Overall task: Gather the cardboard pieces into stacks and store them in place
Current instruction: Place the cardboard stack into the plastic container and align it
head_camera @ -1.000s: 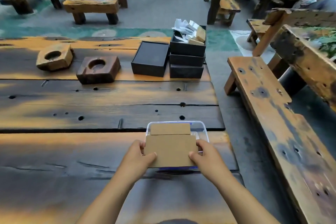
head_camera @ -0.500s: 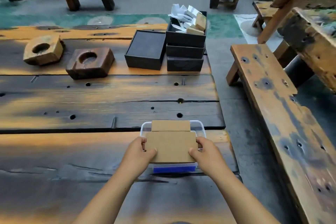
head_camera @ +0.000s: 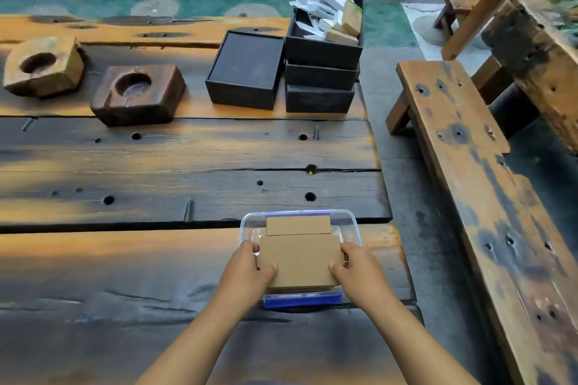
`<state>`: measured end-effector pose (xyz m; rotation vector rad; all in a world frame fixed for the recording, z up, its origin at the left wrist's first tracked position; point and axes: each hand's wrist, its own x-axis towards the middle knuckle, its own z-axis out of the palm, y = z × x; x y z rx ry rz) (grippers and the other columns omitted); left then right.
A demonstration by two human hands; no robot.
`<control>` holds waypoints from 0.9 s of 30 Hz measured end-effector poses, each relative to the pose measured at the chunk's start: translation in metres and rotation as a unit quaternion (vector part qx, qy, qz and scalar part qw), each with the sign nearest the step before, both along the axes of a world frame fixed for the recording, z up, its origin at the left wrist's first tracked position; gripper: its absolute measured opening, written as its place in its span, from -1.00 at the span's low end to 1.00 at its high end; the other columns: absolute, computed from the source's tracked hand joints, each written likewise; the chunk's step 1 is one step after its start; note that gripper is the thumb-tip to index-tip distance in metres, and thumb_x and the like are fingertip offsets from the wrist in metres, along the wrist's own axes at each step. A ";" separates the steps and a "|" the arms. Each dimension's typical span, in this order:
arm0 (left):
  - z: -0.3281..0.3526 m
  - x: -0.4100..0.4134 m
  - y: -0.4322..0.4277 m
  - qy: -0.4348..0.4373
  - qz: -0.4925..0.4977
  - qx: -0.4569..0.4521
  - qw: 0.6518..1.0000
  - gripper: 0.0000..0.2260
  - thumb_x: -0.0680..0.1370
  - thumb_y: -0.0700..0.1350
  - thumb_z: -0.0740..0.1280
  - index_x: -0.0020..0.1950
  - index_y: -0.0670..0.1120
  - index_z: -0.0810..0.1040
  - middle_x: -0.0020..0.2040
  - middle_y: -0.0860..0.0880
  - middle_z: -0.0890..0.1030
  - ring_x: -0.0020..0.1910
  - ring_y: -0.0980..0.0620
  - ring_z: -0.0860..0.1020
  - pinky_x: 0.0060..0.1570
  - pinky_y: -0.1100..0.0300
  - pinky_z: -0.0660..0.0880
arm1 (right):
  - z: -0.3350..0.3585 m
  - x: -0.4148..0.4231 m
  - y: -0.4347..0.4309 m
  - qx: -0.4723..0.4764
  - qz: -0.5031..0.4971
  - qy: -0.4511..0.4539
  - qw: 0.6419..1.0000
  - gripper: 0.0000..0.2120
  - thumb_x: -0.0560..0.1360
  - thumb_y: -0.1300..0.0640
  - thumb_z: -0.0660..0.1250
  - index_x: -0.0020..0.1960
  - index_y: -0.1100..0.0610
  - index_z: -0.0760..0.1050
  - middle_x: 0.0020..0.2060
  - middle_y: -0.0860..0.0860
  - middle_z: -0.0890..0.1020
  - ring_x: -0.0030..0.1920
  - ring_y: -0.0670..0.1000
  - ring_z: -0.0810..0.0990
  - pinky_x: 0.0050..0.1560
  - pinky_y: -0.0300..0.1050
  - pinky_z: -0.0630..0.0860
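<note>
A stack of brown cardboard pieces (head_camera: 301,259) is held flat between both hands, just over a clear plastic container (head_camera: 353,222) with a blue front edge, near the table's right side. My left hand (head_camera: 247,269) grips the stack's left edge, my right hand (head_camera: 356,269) its right edge. A narrower flap of cardboard (head_camera: 298,225) sticks out at the far end, inside the container's outline. Whether the stack rests in the container or hangs above it I cannot tell.
On the wooden table (head_camera: 156,166), a black box (head_camera: 247,72) stands beside stacked black boxes (head_camera: 322,72) whose top one holds paper scraps. Two wooden blocks with round hollows (head_camera: 137,91) (head_camera: 43,66) lie at the far left. A bench (head_camera: 488,197) runs along the right.
The view has tilted down and moved nearer. The hands and the cardboard stack have sunk slightly toward the container, so more of its blue front edge shows.
</note>
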<state>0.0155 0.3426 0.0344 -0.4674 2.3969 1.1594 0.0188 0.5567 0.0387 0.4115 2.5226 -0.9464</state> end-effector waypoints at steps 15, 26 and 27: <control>-0.023 -0.006 -0.003 -0.031 -0.059 -0.015 0.998 -0.78 0.49 -0.06 0.38 0.04 0.07 0.37 -0.04 0.08 0.56 -0.16 0.18 0.54 -0.24 0.27 0.44 | -0.020 -0.003 -0.001 0.022 0.019 -0.042 0.999 -0.83 0.52 0.09 0.30 0.06 0.12 0.52 -0.09 0.03 0.64 -0.07 0.05 0.61 0.02 0.06 0.60; -0.022 -0.007 0.000 -0.034 -0.079 -0.045 0.995 -0.79 0.50 -0.04 0.37 0.01 0.05 0.34 -0.20 0.14 0.46 -0.27 0.24 0.45 -0.37 0.40 0.30 | -0.023 -0.003 0.002 0.020 0.026 -0.043 0.999 -0.85 0.53 0.07 0.28 0.04 0.12 0.50 -0.10 0.02 0.63 -0.09 0.04 0.61 0.01 0.04 0.60; -0.022 -0.006 0.000 -0.035 -0.080 -0.048 0.995 -0.79 0.50 -0.04 0.37 0.01 0.04 0.34 -0.20 0.13 0.46 -0.27 0.22 0.45 -0.37 0.40 0.29 | -0.024 -0.003 0.002 0.021 0.028 -0.041 0.999 -0.85 0.53 0.07 0.28 0.05 0.11 0.50 -0.09 0.02 0.63 -0.09 0.03 0.60 0.00 0.02 0.59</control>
